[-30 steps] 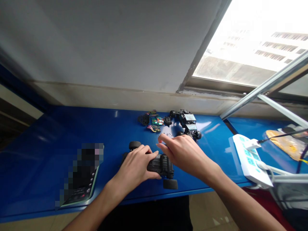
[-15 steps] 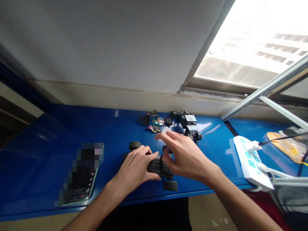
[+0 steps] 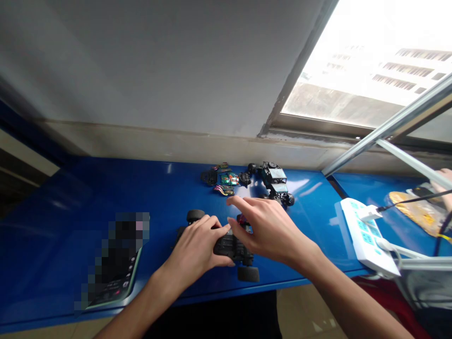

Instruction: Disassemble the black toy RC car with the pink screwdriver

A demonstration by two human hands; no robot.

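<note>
My left hand [image 3: 196, 242] is wrapped over a black toy car chassis [image 3: 226, 242], its thumb and fingers gripping the sides. Chunky black wheels stick out at the chassis's corners, one at the upper left and one at the lower right. Over the chassis's right end hovers my right hand [image 3: 266, 226], thumb and index finger apart, the thumb tip close to the left index fingertip. A small reddish part [image 3: 242, 219] shows beneath this hand; its kind is unclear. The right hand's other fingers are mostly hidden.
Beyond my hands lie a colourful toy car body [image 3: 228, 179] and a black off-road toy car [image 3: 275, 181]. A phone [image 3: 120, 268] rests at left on the blue table [image 3: 169, 188]. At right are a power strip [image 3: 369, 240], a metal frame and another person's hand [image 3: 445, 181].
My right thumb has shifted up and left, away from the chassis's right end toward my left index finger. Another person's hand has appeared at the far right. The left hand keeps its grip.
</note>
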